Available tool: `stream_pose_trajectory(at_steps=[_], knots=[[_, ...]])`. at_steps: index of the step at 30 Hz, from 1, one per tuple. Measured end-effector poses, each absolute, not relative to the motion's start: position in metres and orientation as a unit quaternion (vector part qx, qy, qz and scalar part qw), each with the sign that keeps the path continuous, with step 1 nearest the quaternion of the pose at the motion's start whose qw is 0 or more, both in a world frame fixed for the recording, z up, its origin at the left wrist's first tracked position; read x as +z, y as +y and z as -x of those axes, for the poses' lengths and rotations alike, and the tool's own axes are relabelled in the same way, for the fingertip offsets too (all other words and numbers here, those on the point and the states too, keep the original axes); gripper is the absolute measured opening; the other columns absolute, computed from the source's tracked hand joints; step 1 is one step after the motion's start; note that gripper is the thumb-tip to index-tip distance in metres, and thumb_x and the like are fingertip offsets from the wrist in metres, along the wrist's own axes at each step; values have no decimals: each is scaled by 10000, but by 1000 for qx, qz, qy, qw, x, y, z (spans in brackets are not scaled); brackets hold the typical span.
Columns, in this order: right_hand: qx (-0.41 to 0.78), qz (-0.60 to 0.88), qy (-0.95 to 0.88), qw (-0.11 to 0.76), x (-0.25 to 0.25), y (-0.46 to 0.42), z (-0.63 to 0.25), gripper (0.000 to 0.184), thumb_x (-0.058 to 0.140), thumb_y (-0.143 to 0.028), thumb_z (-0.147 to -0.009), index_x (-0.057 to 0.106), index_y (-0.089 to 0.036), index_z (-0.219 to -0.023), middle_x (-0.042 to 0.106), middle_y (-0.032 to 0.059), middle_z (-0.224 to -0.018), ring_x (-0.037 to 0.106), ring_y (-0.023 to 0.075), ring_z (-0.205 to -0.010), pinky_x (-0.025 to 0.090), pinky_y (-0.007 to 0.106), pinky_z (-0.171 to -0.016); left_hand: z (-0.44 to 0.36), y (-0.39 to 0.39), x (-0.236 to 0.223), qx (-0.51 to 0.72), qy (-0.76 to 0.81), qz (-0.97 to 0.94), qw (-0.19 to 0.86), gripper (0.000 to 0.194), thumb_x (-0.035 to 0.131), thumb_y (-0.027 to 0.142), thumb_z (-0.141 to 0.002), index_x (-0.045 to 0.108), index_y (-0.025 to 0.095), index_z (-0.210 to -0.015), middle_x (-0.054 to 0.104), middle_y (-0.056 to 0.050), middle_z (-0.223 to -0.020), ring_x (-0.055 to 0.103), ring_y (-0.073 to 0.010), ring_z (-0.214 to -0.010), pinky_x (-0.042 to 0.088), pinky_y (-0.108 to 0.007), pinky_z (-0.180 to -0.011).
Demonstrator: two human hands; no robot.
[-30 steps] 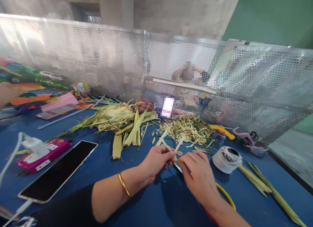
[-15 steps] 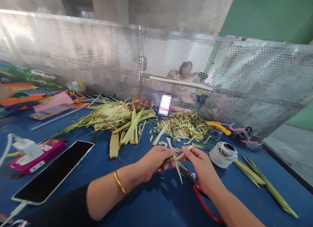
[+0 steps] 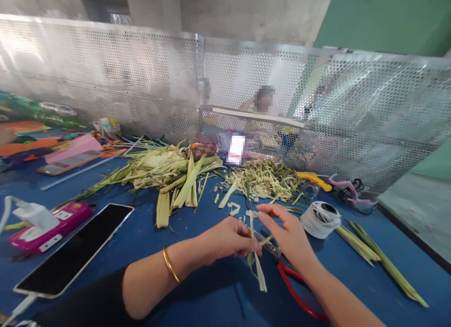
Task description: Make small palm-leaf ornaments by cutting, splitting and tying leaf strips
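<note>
My left hand (image 3: 230,237) is closed, pinching pale green leaf strips (image 3: 260,273) that cross at the fingertips. Their ends hang below it, and one short end points right. My right hand (image 3: 289,230) is at the right of the strips, thumb and forefinger apart near the upper end of one; contact there is hard to make out. Beneath both hands lie scissors with red handles (image 3: 294,289), their blades partly hidden.
Behind lie a heap of long leaves (image 3: 158,167) and a pile of shredded scraps (image 3: 268,179). White twine (image 3: 320,219) stands right, near leaf stalks (image 3: 387,261). Left are a phone (image 3: 75,249) and a magenta power strip (image 3: 49,228). A perforated metal screen (image 3: 141,82) borders the table.
My right hand's fingers have parted and shifted slightly up, away from the crossing. My left hand has turned over the strips, which now hang lower.
</note>
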State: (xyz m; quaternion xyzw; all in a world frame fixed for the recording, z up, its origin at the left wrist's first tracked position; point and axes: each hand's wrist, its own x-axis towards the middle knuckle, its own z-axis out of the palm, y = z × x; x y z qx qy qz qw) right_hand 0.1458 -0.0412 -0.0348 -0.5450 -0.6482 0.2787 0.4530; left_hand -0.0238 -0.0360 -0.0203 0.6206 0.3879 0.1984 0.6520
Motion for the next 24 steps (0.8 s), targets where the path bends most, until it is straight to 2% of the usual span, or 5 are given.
stream_pose_trajectory(at_steps=[4,7,14,20,24], knots=[[338,530,-675,387,-29,-47,-140,227,617,-412,-748,671,-202,-683,677,21,-747,596,206,-768,433,306,-736,21,-39,-20,184,401,-637,632,134,655,283,-627,719,166,-627,457,51,-418,378,-77,-444,248,-218,-460],[355,551,-640,401,-31,-50,-136,259,613,-408,-734,603,-194,-588,622,1,-621,558,181,-658,419,287,-652,21,-39,-22,193,385,-642,634,190,612,306,-686,733,164,-651,472,45,-427,383,-75,-445,252,-218,-468],[296,566,-636,434,-37,-48,-133,221,612,-364,-707,599,-191,-570,620,-3,-614,544,166,-650,407,272,-653,26,-35,-25,152,363,-646,654,162,664,302,-663,742,161,-677,501,42,-448,424,-79,-471,292,-216,-494],[372,574,-518,514,-38,-36,-149,441,639,-581,-669,691,-178,-841,681,45,-788,592,208,-781,442,300,-702,24,-30,-26,229,425,-537,692,369,640,483,-704,717,125,-751,513,36,-511,358,-47,-431,225,-206,-438],[474,561,-409,541,-39,-35,-149,473,720,-603,-563,670,-159,-717,535,-22,-543,469,123,-513,373,250,-507,23,-26,-28,274,433,-478,713,395,576,495,-753,706,123,-769,512,32,-541,353,-40,-417,180,-208,-409]])
